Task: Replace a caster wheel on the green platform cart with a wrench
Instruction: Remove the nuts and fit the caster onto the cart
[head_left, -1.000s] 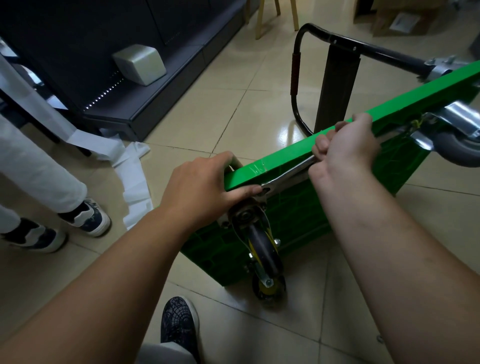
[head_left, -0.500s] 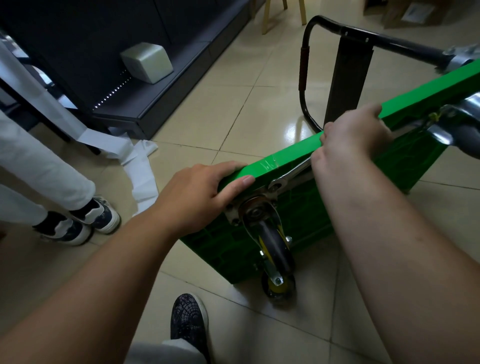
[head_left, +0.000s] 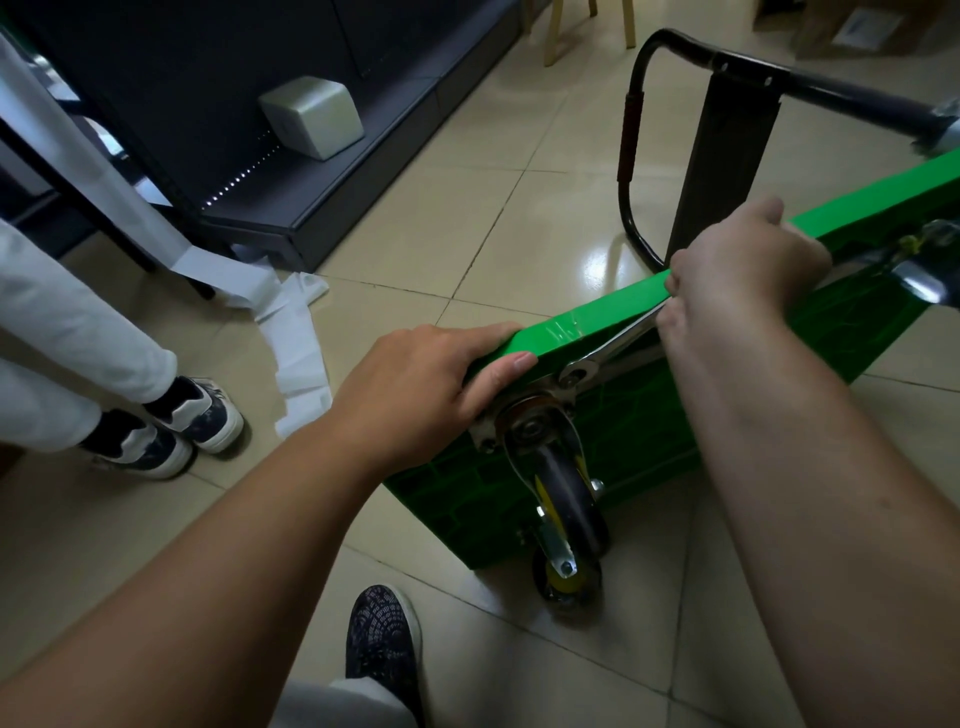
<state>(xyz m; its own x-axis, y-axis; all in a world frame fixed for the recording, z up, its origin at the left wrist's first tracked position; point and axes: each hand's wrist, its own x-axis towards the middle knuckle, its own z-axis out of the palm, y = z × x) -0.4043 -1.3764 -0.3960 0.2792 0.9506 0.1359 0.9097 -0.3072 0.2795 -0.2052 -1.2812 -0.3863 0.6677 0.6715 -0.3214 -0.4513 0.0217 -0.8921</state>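
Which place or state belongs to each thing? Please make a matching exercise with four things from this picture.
1 wrench
2 left hand
3 caster wheel
4 cart handle

A grips the edge of the green platform cart
B black tube, beyond the cart
C held by the right hand, its head on a bolt
D mounted under the cart, near the corner

Pairs: 1-C, 2-A, 3-D, 4-B
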